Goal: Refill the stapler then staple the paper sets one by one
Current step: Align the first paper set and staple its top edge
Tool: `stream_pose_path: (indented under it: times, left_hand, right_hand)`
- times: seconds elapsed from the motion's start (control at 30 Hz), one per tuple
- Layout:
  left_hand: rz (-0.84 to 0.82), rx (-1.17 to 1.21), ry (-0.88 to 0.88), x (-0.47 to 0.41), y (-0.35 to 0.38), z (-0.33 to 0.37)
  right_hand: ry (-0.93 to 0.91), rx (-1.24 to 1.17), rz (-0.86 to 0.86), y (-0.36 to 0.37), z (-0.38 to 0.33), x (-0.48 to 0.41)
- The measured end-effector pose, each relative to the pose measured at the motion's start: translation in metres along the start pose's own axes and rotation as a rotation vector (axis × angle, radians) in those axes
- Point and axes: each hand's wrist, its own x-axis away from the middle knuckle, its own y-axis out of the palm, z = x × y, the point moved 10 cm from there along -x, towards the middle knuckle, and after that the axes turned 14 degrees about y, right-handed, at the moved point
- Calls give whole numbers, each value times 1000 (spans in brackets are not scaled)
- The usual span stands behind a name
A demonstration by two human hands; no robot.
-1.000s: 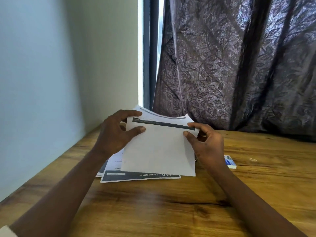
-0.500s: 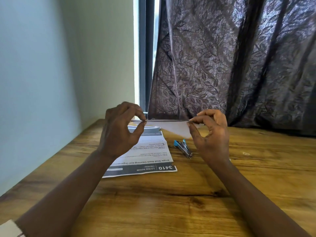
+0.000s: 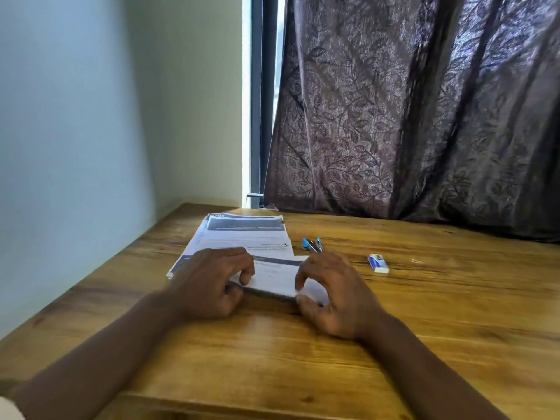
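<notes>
A white paper set [image 3: 274, 275] with a dark header band is held low over the wooden table, its near edge down on the wood. My left hand [image 3: 212, 283] grips its left side and my right hand [image 3: 336, 292] grips its right side. Behind it lies a stack of printed sheets [image 3: 242, 234], flat on the table. The blue and silver stapler [image 3: 312, 244] lies just beyond my right hand, partly hidden by it. A small white and blue staple box [image 3: 378, 263] rests to the right.
The wooden table [image 3: 303, 359] meets a pale wall [image 3: 75, 147] on the left. A dark patterned curtain [image 3: 424, 116] hangs along the back edge, beside a window frame [image 3: 262, 101]. A tiny strip of staples [image 3: 416, 261] lies to the right of the box.
Both hands have brought the paper set down from mid-air, where it was held level, to the table in front of the stack. The view has tilted down.
</notes>
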Motion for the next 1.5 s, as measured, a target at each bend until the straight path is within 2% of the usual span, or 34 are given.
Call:
stream_pose_path:
  times: [0.07,0.23,0.33,0.4,0.47,0.57,0.67,0.77,0.87,1.23,1.5]
  left_hand:
    - [-37,19,-1,4,5,5]
    - [-103,138,-14,9,10,9]
    - [-110,165,-28,8,12,9]
    - [-45,176,-95,5,11,3]
    - [3,175,-232,3,12,-9]
    - [-105,126,-385,0,27,-17]
    - [-226,27,-383,-1,41,-10]
    - [-207,99,-409,6,47,-8]
    - [-162,176,-440,13,51,-6]
    - [-299,74,-744,68,36,-59]
    - [-285,106,-791,81,32,-65]
  right_hand:
    - [47,-36,-80,13,5,-3]
    - [213,-218,-145,29,25,-12]
    - [271,-155,-284,45,33,-14]
    - [299,-66,-350,55,36,-15]
    - [301,14,-386,61,36,-14]
    - [313,66,-396,66,32,-13]
    - [285,74,-367,66,23,-15]
    - [236,13,-401,71,12,-12]
    - [178,108,-460,81,7,-8]
    - [172,175,-513,83,7,-7]
    - [169,159,-510,82,8,-6]
